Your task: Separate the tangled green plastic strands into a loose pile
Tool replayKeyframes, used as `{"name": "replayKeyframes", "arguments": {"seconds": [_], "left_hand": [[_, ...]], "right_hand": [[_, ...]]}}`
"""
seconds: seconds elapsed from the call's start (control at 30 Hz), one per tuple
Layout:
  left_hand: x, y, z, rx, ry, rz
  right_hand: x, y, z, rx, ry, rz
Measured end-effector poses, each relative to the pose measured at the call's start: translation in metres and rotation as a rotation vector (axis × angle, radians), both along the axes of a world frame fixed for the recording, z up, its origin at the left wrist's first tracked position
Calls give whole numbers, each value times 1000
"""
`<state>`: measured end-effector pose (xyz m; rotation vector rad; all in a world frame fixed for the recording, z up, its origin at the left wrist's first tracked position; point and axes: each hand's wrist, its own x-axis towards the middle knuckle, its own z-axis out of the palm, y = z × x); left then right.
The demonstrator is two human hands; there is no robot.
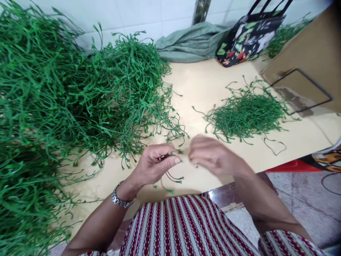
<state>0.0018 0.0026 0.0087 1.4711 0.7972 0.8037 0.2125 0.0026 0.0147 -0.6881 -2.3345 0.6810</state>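
Note:
My left hand [157, 161], with a metal watch on its wrist, is closed in a pinch. Thin green plastic-looking stems [174, 177] with small forked tips hang below its fingers. Close to its right, my right hand [210, 154] is smeared by motion, its fingers curled together; what they hold, if anything, I cannot make out. Both hands are above the front part of the table [186, 78]. A large tangled heap of green stems [80, 89] fills the left side, reaching near my left hand. Beyond my right hand lies a smaller pile of similar stems [247, 113].
A grey-green cloth sack [191, 41] and a black floral bag [247, 39] rest along the tiled wall. At the right stands a brown cardboard box [306, 60], with more green stems behind it. Something red [295, 166] shows under the table's right edge.

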Motion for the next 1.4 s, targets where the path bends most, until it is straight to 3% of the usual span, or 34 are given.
{"name": "replayKeyframes", "arguments": {"seconds": [0.1, 0.17, 0.23, 0.33, 0.4, 0.47, 0.53, 0.6, 0.67, 0.77, 0.9, 1.0, 1.13, 1.4], "left_hand": [[-2, 6, -4, -183, -11, 22], [-3, 9, -8, -246, -54, 49], [-3, 11, -10, -255, -82, 80], [-3, 13, -10, -237, -49, 96], [-1, 13, -8, -207, -9, 109], [2, 13, -6, -163, 21, 133], [6, 13, -4, -110, 59, 155], [11, 13, -3, -60, 97, 162], [14, 12, -4, -35, 117, 150], [13, 12, -7, 8, 118, 159], [6, 9, -7, 53, 86, 170], [1, 3, -4, 54, 79, 124], [-2, -10, -4, 52, 94, 95], [7, -19, -20, 70, 136, 171]], "right_hand": [[47, 7, 2, 278, -88, -545], [84, 17, -7, 348, -290, -842], [116, 27, -22, 374, -506, -1039], [135, 34, -40, 411, -663, -1161], [122, 29, -38, 429, -576, -1151], [89, 19, -28, 430, -372, -1049], [46, 6, -15, 304, -154, -751], [5, -3, -9, 92, -122, -390], [-24, -7, -10, 27, -115, -239], [-37, -10, -21, -100, -5, -237], [-31, -17, -30, -373, 167, -313], [-32, -24, -32, -462, 233, -387], [-39, -31, -37, -459, 302, -448], [-47, -40, -47, -360, 413, -488]]}}
